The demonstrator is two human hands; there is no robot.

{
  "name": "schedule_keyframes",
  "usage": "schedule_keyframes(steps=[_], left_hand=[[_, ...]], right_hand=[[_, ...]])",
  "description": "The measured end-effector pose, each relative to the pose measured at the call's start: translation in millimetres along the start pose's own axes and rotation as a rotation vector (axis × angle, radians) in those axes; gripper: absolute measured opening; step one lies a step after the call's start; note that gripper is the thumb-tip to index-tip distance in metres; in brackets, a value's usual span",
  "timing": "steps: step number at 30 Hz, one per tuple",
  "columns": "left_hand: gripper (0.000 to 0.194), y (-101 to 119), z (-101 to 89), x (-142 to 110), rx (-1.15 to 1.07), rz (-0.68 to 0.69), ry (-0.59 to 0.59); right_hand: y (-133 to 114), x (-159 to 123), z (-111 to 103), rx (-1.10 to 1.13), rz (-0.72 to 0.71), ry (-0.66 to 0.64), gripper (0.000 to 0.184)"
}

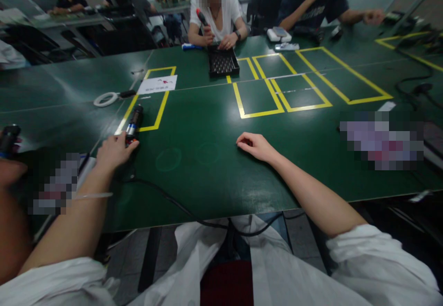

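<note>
Head view shows me a white sheet (158,85) on the green tabletop (207,186). Nearer to the wearer than this sheet is a dark cylindrical tool (136,117) with blue band. The left hand (116,148) is at its near end, fingers bent; whether they grip it, I cannot tell. The right hand (255,146), nearer and to the right of the sheet, is narrow, loosely curled. Beyond the sheet, to its right, a black tray (224,72) stands before a seated co-worker (227,19).
</note>
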State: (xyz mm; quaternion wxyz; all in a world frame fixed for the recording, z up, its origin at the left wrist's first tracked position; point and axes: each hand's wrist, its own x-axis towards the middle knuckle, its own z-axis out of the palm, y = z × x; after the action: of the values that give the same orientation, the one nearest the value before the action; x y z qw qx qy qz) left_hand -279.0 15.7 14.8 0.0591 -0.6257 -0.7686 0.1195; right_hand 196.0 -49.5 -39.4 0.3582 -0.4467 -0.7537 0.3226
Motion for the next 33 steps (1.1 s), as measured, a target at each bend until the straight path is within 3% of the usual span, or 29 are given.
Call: schedule_keyframes(steps=[2, 4, 7, 9, 13, 19, 21, 24, 26, 27, 29, 33], left_hand=[[0.065, -10.9, 0.3, 6.6, 0.053, -0.018, -0.013], [0.062, -15.5, 1.0, 6.7, 0.088, -0.007, 0.047], [0.058, -10.1, 2.0, -3.3, 0.098, -0.015, 0.192], [0.054, -1.4, 2.0, -11.8, 0.096, -0.035, 0.223], [0.052, 12.4, -1.4, -18.4, 0.140, -0.086, 0.184], [0.051, 11.2, -15.1, -7.9, 0.100, -0.177, 0.031], [0.047, 18.3, -20.4, -8.4, 0.066, -0.178, 0.100], [0.045, 50.7, -27.7, -18.3, -0.115, -0.079, 0.289], [0.043, 86.2, -32.3, -30.1, -0.369, 0.091, 0.288], [0.039, 106.4, -34.7, -36.9, -0.536, 0.185, 0.238], [0.038, 147.4, -39.8, -51.2, -0.890, 0.455, 0.029], [0.044, 211.5, -47.8, -75.1, -1.243, 0.707, -0.293]], right_hand=[[0.4, 0.1, 0.1, 0.004, 0.003, -0.003, 0.015], [0.6, 0.1, -0.1, 0.007, 0.008, -0.007, 0.015], [0.6, 0.2, -0.4, 0.010, 0.014, -0.015, 0.015], [0.4, 0.1, -0.5, 0.002, 0.015, -0.021, 0.015], [0.2, 0.1, -0.2, -0.011, 0.018, -0.028, 0.015], [1.2, 0.4, 0.5, -0.014, 0.000, -0.033, 0.017], [1.5, 0.5, 0.9, -0.020, 0.002, -0.029, 0.016], [1.6, 0.7, 1.3, -0.016, 0.003, -0.029, 0.016], [1.5, 0.6, 1.3, -0.014, -0.001, -0.029, 0.016], [1.6, 0.5, 1.3, -0.012, -0.002, -0.027, 0.016], [2.3, 0.2, 1.2, 0.003, -0.002, -0.024, 0.016], [5.5, 0.0, 1.6, 0.132, 0.006, -0.017, 0.018]])
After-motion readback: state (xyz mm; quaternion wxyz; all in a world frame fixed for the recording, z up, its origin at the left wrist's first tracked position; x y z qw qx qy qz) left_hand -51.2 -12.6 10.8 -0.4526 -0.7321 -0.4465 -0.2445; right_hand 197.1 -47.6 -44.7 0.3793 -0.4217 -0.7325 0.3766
